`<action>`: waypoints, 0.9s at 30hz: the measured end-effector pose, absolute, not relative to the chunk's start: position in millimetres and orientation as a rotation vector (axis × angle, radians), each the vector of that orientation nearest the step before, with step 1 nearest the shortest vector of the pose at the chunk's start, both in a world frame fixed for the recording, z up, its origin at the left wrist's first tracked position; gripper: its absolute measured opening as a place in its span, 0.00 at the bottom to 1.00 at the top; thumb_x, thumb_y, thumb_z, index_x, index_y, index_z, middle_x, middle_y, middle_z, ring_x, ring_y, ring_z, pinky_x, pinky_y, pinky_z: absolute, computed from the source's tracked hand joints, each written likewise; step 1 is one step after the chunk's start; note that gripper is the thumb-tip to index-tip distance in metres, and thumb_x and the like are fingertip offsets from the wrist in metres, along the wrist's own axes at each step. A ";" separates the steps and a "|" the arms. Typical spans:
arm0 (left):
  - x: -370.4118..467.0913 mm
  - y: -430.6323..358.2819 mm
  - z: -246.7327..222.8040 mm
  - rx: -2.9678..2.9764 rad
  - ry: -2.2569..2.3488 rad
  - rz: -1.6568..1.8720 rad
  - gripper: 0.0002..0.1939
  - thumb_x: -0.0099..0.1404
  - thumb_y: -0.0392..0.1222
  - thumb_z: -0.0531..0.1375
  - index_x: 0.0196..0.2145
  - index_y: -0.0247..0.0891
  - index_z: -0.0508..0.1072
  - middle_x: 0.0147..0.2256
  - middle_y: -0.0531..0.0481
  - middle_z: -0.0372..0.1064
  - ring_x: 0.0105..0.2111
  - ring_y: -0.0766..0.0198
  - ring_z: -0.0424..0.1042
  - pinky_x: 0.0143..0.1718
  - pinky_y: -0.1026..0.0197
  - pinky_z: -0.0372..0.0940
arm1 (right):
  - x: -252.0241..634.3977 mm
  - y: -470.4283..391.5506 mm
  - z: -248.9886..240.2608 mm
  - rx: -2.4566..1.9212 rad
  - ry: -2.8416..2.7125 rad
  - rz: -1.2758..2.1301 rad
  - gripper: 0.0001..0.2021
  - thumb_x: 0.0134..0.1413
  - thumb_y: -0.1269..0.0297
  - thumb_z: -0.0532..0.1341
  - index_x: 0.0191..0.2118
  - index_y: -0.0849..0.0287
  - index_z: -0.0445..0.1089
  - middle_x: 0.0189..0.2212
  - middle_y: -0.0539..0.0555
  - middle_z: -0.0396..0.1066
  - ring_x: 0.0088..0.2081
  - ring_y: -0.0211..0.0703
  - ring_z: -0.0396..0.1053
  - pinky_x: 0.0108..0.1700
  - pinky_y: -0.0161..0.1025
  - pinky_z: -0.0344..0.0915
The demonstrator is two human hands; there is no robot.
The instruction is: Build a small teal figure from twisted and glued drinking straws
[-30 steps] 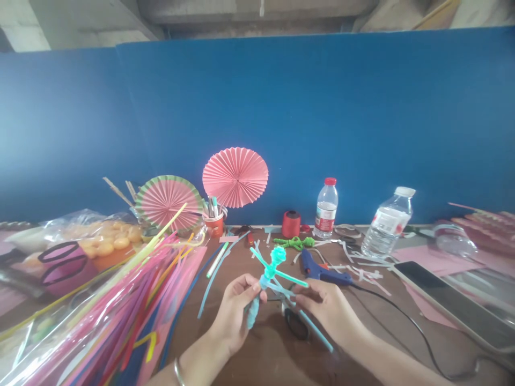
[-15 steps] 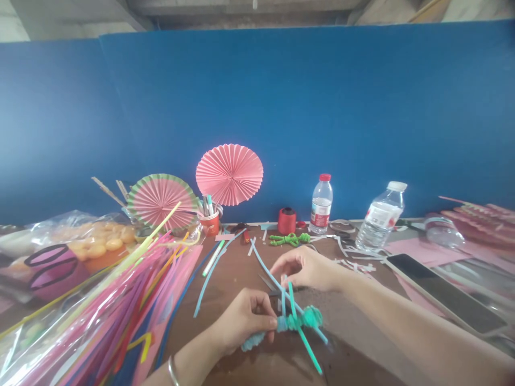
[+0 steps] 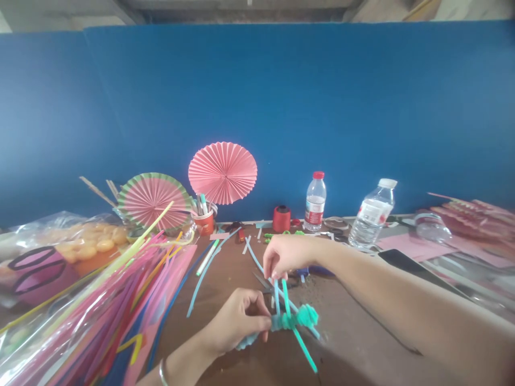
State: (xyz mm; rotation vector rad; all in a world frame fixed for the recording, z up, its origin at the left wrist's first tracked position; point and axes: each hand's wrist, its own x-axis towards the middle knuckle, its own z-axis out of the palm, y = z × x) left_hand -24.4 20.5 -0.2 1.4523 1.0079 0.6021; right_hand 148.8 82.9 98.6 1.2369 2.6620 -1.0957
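A small pipe-cleaner piece, light blue at one end with a green ball [image 3: 308, 316] at the other, is pinched by my left hand [image 3: 245, 320] at its blue part. A green stem [image 3: 306, 351] crosses it and sticks out below. Above the piece, my right hand [image 3: 281, 256] has its fingers closed at the top of an upright light blue stem [image 3: 277, 300]. Its fingertips are partly hidden. A long light blue stem [image 3: 254, 256] runs behind the piece, near scissors [image 3: 262, 282] on the table.
Bagged colourful pipe cleaners [image 3: 120, 300] cover the left side. Behind are pink paper fans [image 3: 222, 173], a cup of pens [image 3: 204, 222], a red thread spool [image 3: 281, 219] and two water bottles [image 3: 315, 203]. A dark phone [image 3: 418, 271] and pink paper [image 3: 418, 244] lie right.
My right hand has moved slightly left and up around the upright blue stem, its forearm now covering part of the phone. My left hand keeps its pinch. The whole view has shifted slightly.
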 end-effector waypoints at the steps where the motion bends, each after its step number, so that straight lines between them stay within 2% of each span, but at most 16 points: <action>1: -24.7 21.1 -0.4 1.420 1.004 0.611 0.03 0.49 0.35 0.59 0.22 0.36 0.66 0.15 0.54 0.68 0.11 0.75 0.53 0.13 0.70 0.47 | 144.4 85.4 101.8 1.248 2.666 -1.046 0.08 0.38 0.74 0.59 0.28 0.58 0.73 0.23 0.49 0.74 0.23 0.36 0.68 0.24 0.30 0.59; 4: -25.3 24.7 -4.4 1.322 1.025 0.761 0.05 0.51 0.35 0.58 0.20 0.35 0.64 0.15 0.54 0.67 0.12 0.76 0.53 0.13 0.71 0.45 | 130.9 74.9 106.9 1.336 2.809 -0.818 0.10 0.37 0.77 0.58 0.26 0.57 0.72 0.26 0.49 0.73 0.26 0.37 0.66 0.25 0.31 0.56; 7: -25.2 28.6 -9.0 1.163 1.033 0.941 0.07 0.53 0.37 0.57 0.20 0.35 0.63 0.17 0.52 0.68 0.12 0.76 0.53 0.12 0.71 0.43 | 126.0 48.5 102.3 1.437 3.079 0.022 0.10 0.39 0.78 0.57 0.27 0.58 0.71 0.22 0.51 0.69 0.24 0.38 0.62 0.24 0.34 0.52; 9: -24.8 30.2 -10.4 1.055 1.009 1.065 0.08 0.54 0.38 0.58 0.21 0.35 0.63 0.19 0.50 0.69 0.15 0.74 0.58 0.14 0.71 0.47 | 129.5 32.6 92.6 1.311 3.225 0.491 0.07 0.41 0.77 0.57 0.21 0.60 0.67 0.17 0.52 0.65 0.27 0.41 0.60 0.27 0.36 0.52; 11: -24.2 30.5 -10.4 0.963 0.989 1.167 0.08 0.53 0.38 0.59 0.21 0.36 0.63 0.19 0.50 0.69 0.20 0.71 0.63 0.18 0.71 0.52 | 135.5 22.4 78.3 1.231 3.334 0.713 0.10 0.49 0.76 0.54 0.21 0.60 0.65 0.16 0.52 0.64 0.27 0.41 0.59 0.28 0.38 0.52; 13: -23.4 29.6 -9.4 0.890 0.979 1.214 0.08 0.53 0.38 0.60 0.21 0.36 0.63 0.18 0.52 0.68 0.22 0.70 0.64 0.21 0.70 0.55 | 140.1 17.2 61.0 1.197 3.449 0.726 0.11 0.54 0.75 0.51 0.26 0.60 0.67 0.21 0.53 0.68 0.27 0.40 0.59 0.28 0.38 0.53; 15: -22.8 28.2 -7.8 0.852 0.958 1.232 0.09 0.53 0.39 0.60 0.20 0.36 0.64 0.18 0.53 0.68 0.21 0.71 0.64 0.22 0.70 0.56 | 140.8 14.6 43.4 1.224 3.577 0.486 0.10 0.55 0.74 0.50 0.34 0.61 0.68 0.28 0.55 0.70 0.30 0.41 0.61 0.31 0.39 0.56; 17: -22.7 27.3 -6.1 0.830 0.915 1.246 0.09 0.54 0.39 0.59 0.20 0.36 0.64 0.19 0.53 0.68 0.22 0.71 0.65 0.25 0.70 0.57 | 137.6 13.1 27.9 1.393 3.699 0.140 0.12 0.54 0.76 0.49 0.38 0.59 0.68 0.30 0.54 0.71 0.31 0.41 0.62 0.34 0.39 0.59; 21: -24.6 28.6 -5.2 0.728 0.850 1.265 0.08 0.54 0.38 0.60 0.21 0.36 0.65 0.20 0.53 0.70 0.23 0.71 0.67 0.28 0.69 0.60 | 128.9 13.7 8.1 1.893 3.596 -0.776 0.10 0.52 0.73 0.52 0.34 0.56 0.69 0.28 0.52 0.70 0.32 0.41 0.66 0.36 0.37 0.63; 24: -26.7 30.1 -5.8 0.631 0.755 1.253 0.07 0.53 0.35 0.61 0.21 0.36 0.65 0.19 0.54 0.68 0.22 0.72 0.67 0.29 0.70 0.60 | 127.2 19.8 2.1 2.226 3.223 -1.473 0.05 0.48 0.71 0.56 0.31 0.57 0.69 0.29 0.51 0.71 0.32 0.41 0.68 0.36 0.35 0.63; 27: -28.0 29.5 -5.4 0.604 0.626 1.181 0.06 0.54 0.34 0.59 0.22 0.36 0.65 0.17 0.54 0.67 0.20 0.73 0.66 0.27 0.70 0.60 | 129.7 28.5 0.6 2.349 2.832 -2.040 0.03 0.45 0.67 0.60 0.29 0.60 0.68 0.26 0.50 0.71 0.29 0.40 0.68 0.33 0.35 0.62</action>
